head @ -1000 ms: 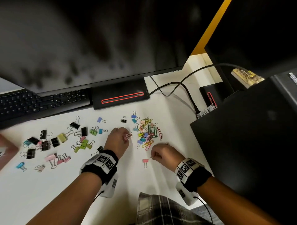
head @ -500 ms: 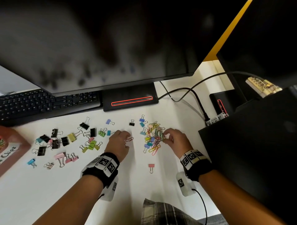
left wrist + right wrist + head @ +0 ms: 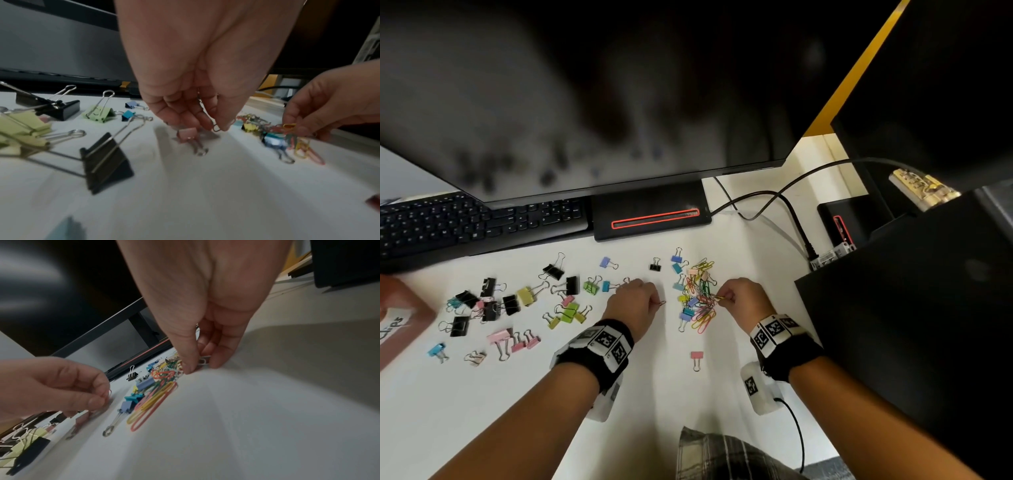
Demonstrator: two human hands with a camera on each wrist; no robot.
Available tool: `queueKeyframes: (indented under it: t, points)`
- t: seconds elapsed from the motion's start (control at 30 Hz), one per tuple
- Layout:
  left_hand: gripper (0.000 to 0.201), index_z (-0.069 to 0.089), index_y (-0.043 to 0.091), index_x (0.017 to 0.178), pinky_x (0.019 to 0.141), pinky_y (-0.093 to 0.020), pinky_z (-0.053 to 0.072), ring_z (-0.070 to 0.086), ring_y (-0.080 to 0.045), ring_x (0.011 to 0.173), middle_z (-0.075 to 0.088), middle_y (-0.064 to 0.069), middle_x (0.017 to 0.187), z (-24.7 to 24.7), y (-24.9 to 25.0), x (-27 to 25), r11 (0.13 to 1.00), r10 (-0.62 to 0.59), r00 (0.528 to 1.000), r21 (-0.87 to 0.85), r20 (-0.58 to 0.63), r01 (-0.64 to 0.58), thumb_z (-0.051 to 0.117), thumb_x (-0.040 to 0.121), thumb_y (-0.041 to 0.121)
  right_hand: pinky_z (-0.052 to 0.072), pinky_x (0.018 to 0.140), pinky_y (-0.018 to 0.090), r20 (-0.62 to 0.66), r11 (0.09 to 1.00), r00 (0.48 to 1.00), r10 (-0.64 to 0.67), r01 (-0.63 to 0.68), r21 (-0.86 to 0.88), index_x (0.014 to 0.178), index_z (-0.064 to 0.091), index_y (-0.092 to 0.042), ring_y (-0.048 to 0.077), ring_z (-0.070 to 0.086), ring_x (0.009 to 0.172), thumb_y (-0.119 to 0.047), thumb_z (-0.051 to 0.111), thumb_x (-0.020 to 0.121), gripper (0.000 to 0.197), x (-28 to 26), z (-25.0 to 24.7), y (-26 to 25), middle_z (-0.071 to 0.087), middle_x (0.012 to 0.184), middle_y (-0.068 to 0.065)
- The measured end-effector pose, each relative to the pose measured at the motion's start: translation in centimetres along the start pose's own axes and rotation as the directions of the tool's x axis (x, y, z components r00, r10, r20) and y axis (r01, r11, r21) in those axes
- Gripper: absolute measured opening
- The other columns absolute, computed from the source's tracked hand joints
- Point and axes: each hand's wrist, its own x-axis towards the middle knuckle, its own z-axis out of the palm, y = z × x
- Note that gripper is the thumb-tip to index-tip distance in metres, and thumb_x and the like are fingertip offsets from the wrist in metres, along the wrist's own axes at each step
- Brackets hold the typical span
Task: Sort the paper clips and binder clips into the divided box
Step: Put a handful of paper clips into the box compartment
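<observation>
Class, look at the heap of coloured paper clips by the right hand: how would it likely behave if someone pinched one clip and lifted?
The paper clip heap looks tangled, so lifting one clip would probably drag others along. The clips are thin wire, likely light and easily scattered. The right hand pinches at the heap's edge, perhaps because flat clips seem hard to grip on the smooth table.

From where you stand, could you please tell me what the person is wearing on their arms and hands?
Both forearms are bare, with no sleeves. Each wrist carries a black band ringed with white square tags printed with black block patterns; the right band matches. A white camera unit with its own tag hangs under the right wrist, and a black cable runs from it. The left hand and right hand are ungloved.
</observation>
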Motion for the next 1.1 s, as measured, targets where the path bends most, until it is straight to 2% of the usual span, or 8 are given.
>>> queueKeyframes:
  t: [0.13, 0.3, 0.43, 0.63, 0.83, 0.9, 1.0, 1.1]
  points:
    - [0.006, 0.056, 0.02, 0.084, 0.064, -0.02, 0.038, 0.049, -0.001, 0.064, 0.054, 0.007, 0.075, -0.1, 2.5, -1.5, 0.955, 0.175, 0.984, -0.246, 0.019, -0.165, 0.061, 0.084, 0.017, 0.047, 0.081, 0.025, -0.023, 1.0, 0.999, -0.027, 0.026, -0.007, 0.09, 0.07, -0.005, 0.023, 0.061, 0.084, -0.006, 0.068, 0.081, 0.01, 0.0, -0.1, -0.1, 0.056, 0.098, 0.01]
    - [0.033, 0.052, 0.022, 0.113, 0.057, -0.008, 0.045, 0.057, -0.005, 0.061, 0.063, 0.005, 0.074, 2.8, 5.9, -2.7, 0.907, 0.083, 0.988, -0.419, 0.128, -0.022, 0.065, 0.082, 0.021, 0.052, 0.082, 0.031, -0.025, 0.999, 0.999, -0.042, 0.042, 0.009, 0.092, 0.068, -0.009, 0.021, 0.062, 0.084, -0.006, 0.065, 0.082, 0.012, -0.6, 0.2, 0.1, 0.067, 0.096, 0.01]
    - [0.038, 0.049, 0.019, 0.121, 0.076, -0.029, 0.054, 0.065, -0.02, 0.084, 0.067, -0.003, 0.095, 4.2, 6.4, -2.3, 0.949, 0.003, 0.995, -0.315, 0.105, 0.03, 0.059, 0.084, 0.018, 0.052, 0.085, 0.031, 0.001, 0.999, 1.0, -0.021, 0.021, 0.027, 0.099, 0.068, -0.009, 0.023, 0.064, 0.09, -0.006, 0.061, 0.084, 0.018, -0.7, 0.4, -0.2, 0.068, 0.1, 0.01]
    - [0.019, 0.063, 0.016, 0.103, 0.083, -0.038, 0.051, 0.058, -0.025, 0.097, 0.061, -0.007, 0.103, 4.3, 4.3, -1.1, 0.985, 0.053, 0.998, -0.165, -0.027, -0.056, 0.06, 0.085, 0.021, 0.049, 0.081, 0.028, 0.014, 0.997, 0.997, -0.07, 0.07, -0.031, 0.093, 0.068, -0.005, 0.024, 0.06, 0.084, -0.011, 0.065, 0.083, 0.012, -0.9, 0.1, -0.1, 0.061, 0.098, 0.012]
    - [0.012, 0.066, 0.011, 0.092, 0.076, -0.037, 0.051, 0.054, -0.029, 0.092, 0.057, -0.009, 0.098, 3.3, 2.5, -1.1, 0.989, 0.123, 0.99, -0.079, -0.071, -0.128, 0.065, 0.081, 0.013, 0.042, 0.076, 0.021, 0.042, 0.979, 0.98, -0.192, 0.189, 0.075, 0.101, 0.068, -0.008, 0.012, 0.052, 0.077, -0.002, 0.069, 0.077, 0.025, -0.4, -0.4, -1.0, 0.064, 0.09, 0.006]
    - [0.012, 0.066, 0.01, 0.091, 0.072, -0.038, 0.052, 0.056, -0.031, 0.089, 0.059, -0.01, 0.096, 3.1, 2.1, -1.2, 0.987, 0.148, 0.986, -0.056, -0.071, -0.153, 0.066, 0.079, 0.011, 0.044, 0.083, 0.024, 0.113, 0.96, 0.953, -0.279, 0.281, 0.002, 0.112, 0.066, -0.011, 0.016, 0.055, 0.086, -0.001, 0.067, 0.078, 0.035, 0.1, -0.2, -1.8, 0.062, 0.097, 0.002]
    - [0.011, 0.066, 0.009, 0.086, 0.067, -0.036, 0.052, 0.058, -0.032, 0.082, 0.062, -0.01, 0.09, 2.9, 1.8, -1.5, 0.981, 0.189, 0.979, -0.023, -0.078, -0.191, 0.069, 0.076, 0.008, 0.044, 0.095, 0.031, 0.215, 0.939, 0.935, -0.281, 0.314, -0.138, 0.115, 0.065, -0.013, 0.026, 0.056, 0.107, -0.004, 0.065, 0.08, 0.036, 0.7, 0.3, -2.4, 0.062, 0.115, 0.012]
    - [0.01, 0.063, 0.006, 0.085, 0.064, -0.036, 0.052, 0.06, -0.033, 0.078, 0.063, -0.013, 0.086, 2.5, 1.5, -1.9, 0.977, 0.213, 0.974, -0.002, -0.077, -0.213, 0.068, 0.076, 0.005, 0.045, 0.092, 0.031, 0.217, 0.942, 0.948, -0.233, 0.275, -0.19, 0.107, 0.068, -0.01, 0.031, 0.057, 0.102, -0.007, 0.064, 0.082, 0.025, 0.9, 0.5, -2.7, 0.057, 0.111, 0.014]
